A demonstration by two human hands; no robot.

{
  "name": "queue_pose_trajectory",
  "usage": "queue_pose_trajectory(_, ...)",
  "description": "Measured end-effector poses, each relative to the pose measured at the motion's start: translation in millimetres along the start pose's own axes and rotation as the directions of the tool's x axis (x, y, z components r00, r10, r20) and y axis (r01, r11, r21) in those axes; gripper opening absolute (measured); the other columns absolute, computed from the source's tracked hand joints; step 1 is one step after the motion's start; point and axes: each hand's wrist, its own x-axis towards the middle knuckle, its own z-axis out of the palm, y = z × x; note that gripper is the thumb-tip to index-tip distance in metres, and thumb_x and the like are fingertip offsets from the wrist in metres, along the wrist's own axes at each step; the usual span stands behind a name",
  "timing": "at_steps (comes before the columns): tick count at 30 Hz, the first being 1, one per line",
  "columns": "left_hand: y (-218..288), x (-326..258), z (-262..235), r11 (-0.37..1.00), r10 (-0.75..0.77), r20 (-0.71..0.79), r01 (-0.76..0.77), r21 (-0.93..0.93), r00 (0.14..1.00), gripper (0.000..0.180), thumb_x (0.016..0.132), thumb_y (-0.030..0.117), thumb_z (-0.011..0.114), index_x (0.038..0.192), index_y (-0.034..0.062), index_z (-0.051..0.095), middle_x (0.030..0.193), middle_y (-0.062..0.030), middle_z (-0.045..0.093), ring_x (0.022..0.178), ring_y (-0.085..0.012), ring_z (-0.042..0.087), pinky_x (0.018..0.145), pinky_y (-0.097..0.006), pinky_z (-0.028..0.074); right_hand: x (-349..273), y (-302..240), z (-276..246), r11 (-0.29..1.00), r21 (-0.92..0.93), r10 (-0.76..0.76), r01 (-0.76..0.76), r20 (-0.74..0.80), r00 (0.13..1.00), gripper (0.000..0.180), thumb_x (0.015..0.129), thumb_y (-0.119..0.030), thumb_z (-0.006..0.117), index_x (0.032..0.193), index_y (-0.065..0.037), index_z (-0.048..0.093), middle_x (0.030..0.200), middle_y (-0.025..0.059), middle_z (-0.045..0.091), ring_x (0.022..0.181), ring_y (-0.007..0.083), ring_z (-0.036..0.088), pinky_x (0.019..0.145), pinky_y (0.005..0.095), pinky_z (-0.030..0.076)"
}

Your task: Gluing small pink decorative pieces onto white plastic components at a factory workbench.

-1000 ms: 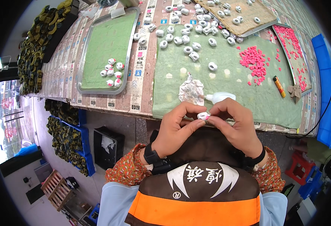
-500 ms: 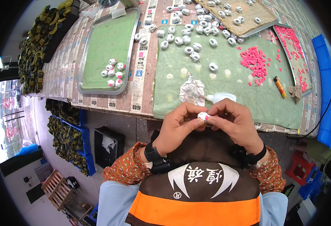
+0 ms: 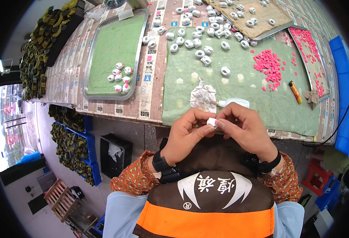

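A small white molded piece [image 3: 210, 120] with a pink patch sits pinched between the fingertips of my left hand [image 3: 185, 134], just off the table's front edge. My right hand [image 3: 246, 129] presses its thumb and fingertips against the pink side of the same piece. Just beyond my fingers lie a crumpled, stained white cloth [image 3: 202, 97] and a white squeeze bottle [image 3: 237, 102] on its side, its lower part hidden by my right hand. Loose pink pieces [image 3: 268, 65] form a pile on the green cloth [image 3: 182, 81] farther right.
At left, a metal tray [image 3: 88, 89] holds several white pieces with pink parts [image 3: 119, 78]. Many plain white pieces [image 3: 206, 49] spread across the far middle. A brown-lined tray [image 3: 258, 29], a tray of pink pieces [image 3: 313, 59] and a yellow-orange tube [image 3: 295, 92] lie right.
The white piece has shifted slightly left and turned a little in my fingertips. My right thumb has come further over its pink side. The table things stay in place.
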Motion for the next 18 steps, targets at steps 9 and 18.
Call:
queue_pose_trajectory(9,10.2,-2.6,-4.2,0.991,0.023,0.028,-0.027,0.135,0.999,0.029,0.101,0.004,0.065,0.128,-0.0017,0.057,0.114,-0.0064,0.066,0.103,-0.01,0.066,0.089,-0.025,0.056,-1.3,2.0,12.1,0.996,-0.032,-0.083,0.081,-0.049,0.995,0.01,0.099,-0.009,0.066,0.1,0.0,0.06,0.082,-0.0001,0.063,0.07,0.0042,0.057,0.06,0.022,0.047)
queue_pose_trajectory(18,73.4,6.8,-99.4,0.86,0.389,-0.415,-0.163,0.483,0.823,0.025,0.1,0.007,0.065,0.125,0.0029,0.061,0.112,-0.0039,0.07,0.099,-0.0089,0.064,0.084,-0.023,0.051,-9.1,-6.3,-10.6,0.994,-0.022,-0.111,0.108,-0.137,0.984,0.012,0.101,-0.012,0.062,0.106,-0.001,0.062,0.086,-0.0007,0.06,0.071,0.0039,0.055,0.063,0.0214,0.047)
